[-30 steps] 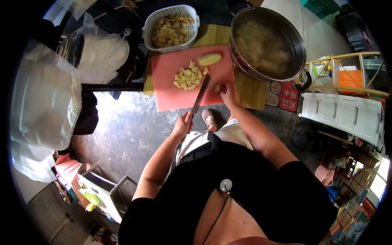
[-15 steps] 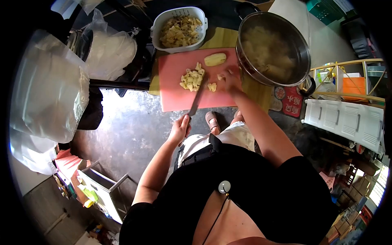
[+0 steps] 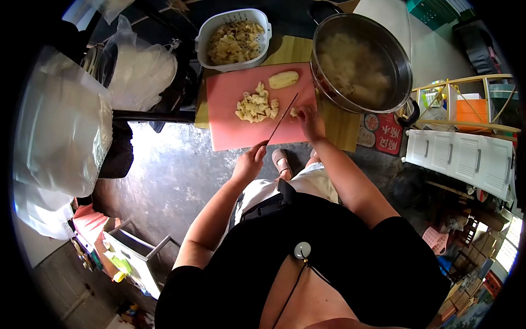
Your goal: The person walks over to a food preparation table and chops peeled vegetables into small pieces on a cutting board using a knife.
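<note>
My left hand (image 3: 251, 160) is closed round the handle of a kitchen knife (image 3: 282, 119), its blade edge-on over the pink cutting board (image 3: 230, 134). At the board's right side, my right hand (image 3: 312, 124) pinches a small piece of pale vegetable (image 3: 294, 112). Left of the blade lies a heap of chopped pale chunks (image 3: 255, 106), some with notches like lotus root. A longer peeled pale piece (image 3: 284, 79) rests whole near the board's far edge.
Behind the board stands a white basin (image 3: 204, 41) holding chopped pieces (image 3: 235, 44). A large steel pot (image 3: 408, 71) with cloudy liquid and chunks sits to the right. Under the board is a wooden surface (image 3: 342, 131). Plastic bags (image 3: 60, 126) hang at left; a white drawer unit (image 3: 459, 159) stands right.
The knife has moved away from the heap to the right and turned edge-on. Pieces by the blade now lie against the heap. My right hand has shifted slightly nearer me.
</note>
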`<state>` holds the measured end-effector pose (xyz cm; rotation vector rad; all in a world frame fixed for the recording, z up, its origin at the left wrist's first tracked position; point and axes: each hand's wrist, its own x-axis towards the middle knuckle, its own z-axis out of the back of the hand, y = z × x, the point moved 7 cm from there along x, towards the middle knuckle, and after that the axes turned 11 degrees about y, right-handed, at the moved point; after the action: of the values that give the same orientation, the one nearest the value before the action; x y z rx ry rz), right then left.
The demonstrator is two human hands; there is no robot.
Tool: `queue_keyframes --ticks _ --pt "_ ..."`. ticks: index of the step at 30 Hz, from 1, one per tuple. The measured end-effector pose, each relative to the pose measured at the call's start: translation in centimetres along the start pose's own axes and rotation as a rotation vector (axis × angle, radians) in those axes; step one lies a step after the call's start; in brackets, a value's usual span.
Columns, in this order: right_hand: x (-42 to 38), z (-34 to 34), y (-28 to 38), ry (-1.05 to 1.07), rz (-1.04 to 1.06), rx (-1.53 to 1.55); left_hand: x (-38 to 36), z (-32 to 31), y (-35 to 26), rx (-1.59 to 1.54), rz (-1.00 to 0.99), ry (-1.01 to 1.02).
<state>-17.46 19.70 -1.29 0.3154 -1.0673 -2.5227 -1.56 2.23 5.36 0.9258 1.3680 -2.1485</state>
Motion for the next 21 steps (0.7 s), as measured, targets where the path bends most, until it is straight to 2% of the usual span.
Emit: queue_keyframes --ticks 2,4,7,10,13,16,19,21 --pt "0.0 -0.3 -0.8 0.036 -0.058 0.114 1.2 -0.7 0.0 0.040 -0.081 -0.021" --pt "0.1 -1.4 -2.1 0.086 -0.169 0.313 2.4 -1.3 0.9 0.105 -0.079 -0.003" --pt "0.1 -0.7 -0.7 0.018 -0.005 -0.022 3.2 -1.4 1.5 0.165 -0.031 0.021" --pt "0.2 -1.4 -1.7 0.061 -0.098 -0.052 2.7 -1.5 1.4 -0.020 0.044 0.105" --pt "0.5 -1.5 -1.9 0.029 0.017 -0.034 3.3 -1.7 2.1 -0.170 -0.030 0.126" --pt "0.7 -1.1 -1.5 0.093 0.046 -0.041 3.6 -2.1 3.7 -0.676 0.072 0.241" --pt "0.6 -1.1 -2.1 0.019 0.083 0.076 2.4 -2.1 3.0 -0.643 0.033 0.282" --pt "0.4 -0.8 -2.0 -0.031 0.119 0.053 2.3 -1.7 3.2 -0.512 0.025 0.227"
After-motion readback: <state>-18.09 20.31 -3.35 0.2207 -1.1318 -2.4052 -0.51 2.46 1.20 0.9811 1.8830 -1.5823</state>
